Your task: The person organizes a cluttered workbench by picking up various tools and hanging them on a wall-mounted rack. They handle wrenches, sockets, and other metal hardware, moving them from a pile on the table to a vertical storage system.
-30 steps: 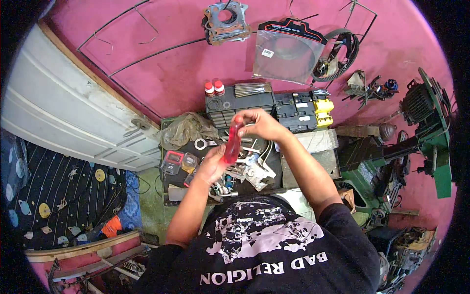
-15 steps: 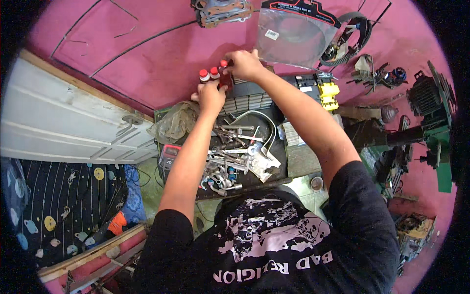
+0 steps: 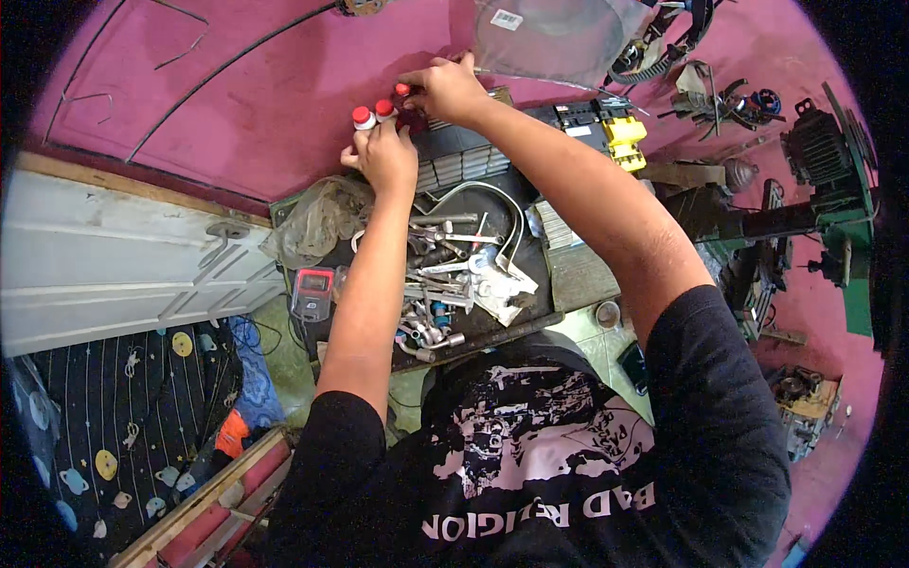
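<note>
A small group of red-capped bottles stands by the pink wall at the back of the workbench. My left hand is closed around the front of this group, near a white bottle and a second red-capped bottle. Its palm hides the lower bodies. Just right of these, my right hand reaches in with bent fingers at a darker bottle with a red cap. Below my hands, metal parts drawers sit under a dark top. Wrenches and sockets lie heaped on the bench.
A crumpled plastic bag and a red-grey meter are at the bench's left. A curved metal strip rises over the tools. Right of the drawers is a yellow-black case. A clear package hangs above my right hand.
The whole view has shifted, so the bench and hands appear farther up and left. Both hands stay at the red-capped bottles, with little visible change in their grip.
</note>
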Action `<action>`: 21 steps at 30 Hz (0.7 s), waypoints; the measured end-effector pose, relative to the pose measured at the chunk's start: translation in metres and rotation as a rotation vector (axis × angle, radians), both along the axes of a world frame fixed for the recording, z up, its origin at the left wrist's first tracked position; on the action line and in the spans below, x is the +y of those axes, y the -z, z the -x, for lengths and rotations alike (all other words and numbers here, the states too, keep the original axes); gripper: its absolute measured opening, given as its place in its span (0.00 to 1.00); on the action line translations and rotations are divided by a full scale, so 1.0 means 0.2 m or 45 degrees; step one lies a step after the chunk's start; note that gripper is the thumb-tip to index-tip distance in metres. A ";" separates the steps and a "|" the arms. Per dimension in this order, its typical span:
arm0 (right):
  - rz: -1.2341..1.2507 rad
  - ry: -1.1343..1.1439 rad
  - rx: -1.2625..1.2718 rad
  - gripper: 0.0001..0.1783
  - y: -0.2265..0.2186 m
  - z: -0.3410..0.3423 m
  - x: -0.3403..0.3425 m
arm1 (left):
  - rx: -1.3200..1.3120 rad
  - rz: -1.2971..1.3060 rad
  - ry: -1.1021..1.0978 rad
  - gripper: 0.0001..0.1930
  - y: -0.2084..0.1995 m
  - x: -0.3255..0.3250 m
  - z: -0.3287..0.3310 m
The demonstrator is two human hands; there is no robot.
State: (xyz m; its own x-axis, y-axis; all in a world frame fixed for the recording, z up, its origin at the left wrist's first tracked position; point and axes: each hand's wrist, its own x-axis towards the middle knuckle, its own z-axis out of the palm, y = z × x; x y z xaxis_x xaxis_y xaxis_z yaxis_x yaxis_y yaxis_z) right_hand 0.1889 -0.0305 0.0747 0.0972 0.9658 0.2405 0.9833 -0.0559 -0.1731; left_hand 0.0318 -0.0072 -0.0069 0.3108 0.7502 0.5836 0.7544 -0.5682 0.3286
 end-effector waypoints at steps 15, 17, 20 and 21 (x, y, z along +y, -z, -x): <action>-0.381 0.252 -0.099 0.22 0.37 -0.04 -0.49 | -0.128 0.090 0.121 0.13 -0.06 -0.50 0.25; -0.365 0.204 -0.253 0.26 0.44 -0.07 -0.47 | -0.148 0.188 0.249 0.12 -0.05 -0.71 0.34; -0.279 0.139 -0.437 0.30 0.42 -0.11 -0.35 | -0.091 0.263 0.365 0.11 0.05 -0.94 0.51; -0.208 0.128 -0.437 0.31 0.39 -0.10 -0.31 | -0.100 0.368 0.388 0.11 0.04 -1.00 0.57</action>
